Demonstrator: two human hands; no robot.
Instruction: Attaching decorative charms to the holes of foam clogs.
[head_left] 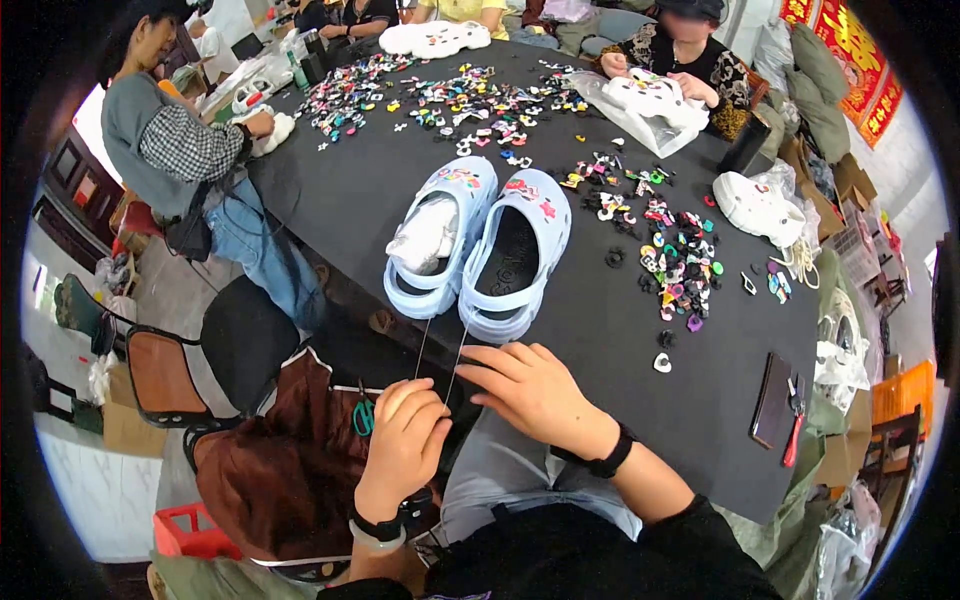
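A pair of light blue clogs stands at the near edge of the black table, heels toward me. The left clog [470, 180] has a crumpled white wad inside; the right clog [555, 220] shows a dark insole. Colourful charms sit on both toes. From the heels a thin dark cord [423, 350] runs in two strands down to my hands. My left hand [408, 435] has its fingers curled round the cord's lower end. Beside the right strand, my right hand [530, 395] holds its fingers stretched out, their tips at the cord.
Heaps of small colourful charms [680, 260] cover parts of the table [620, 430]. A white clog [760, 208], a phone [772, 400] and red-handled snips [795, 425] lie at right. Teal scissors [363, 415] rest on brown cloth [290, 460]. Other people work around the table.
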